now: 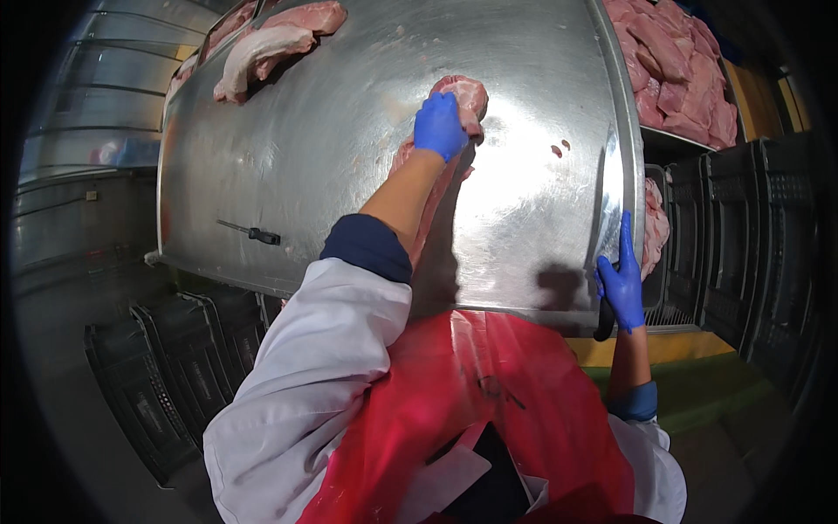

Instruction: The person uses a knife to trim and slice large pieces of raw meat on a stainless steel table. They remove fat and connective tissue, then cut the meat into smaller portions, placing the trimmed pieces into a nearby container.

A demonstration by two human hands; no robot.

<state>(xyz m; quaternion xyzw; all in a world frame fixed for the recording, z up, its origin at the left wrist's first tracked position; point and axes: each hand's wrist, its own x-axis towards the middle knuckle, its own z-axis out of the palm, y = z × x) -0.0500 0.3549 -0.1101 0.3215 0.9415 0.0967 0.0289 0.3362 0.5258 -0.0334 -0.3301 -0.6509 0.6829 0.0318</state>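
Steel table (349, 175) (glaring), black crates (175, 367)

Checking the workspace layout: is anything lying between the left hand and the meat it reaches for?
No. The left hand already rests on the long cut of meat on the steel table. The right hand holds a knife at the table's right edge.

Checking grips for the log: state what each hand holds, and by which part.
Left hand grips the far end of a long meat cut. Right hand holds a knife by its dark handle.
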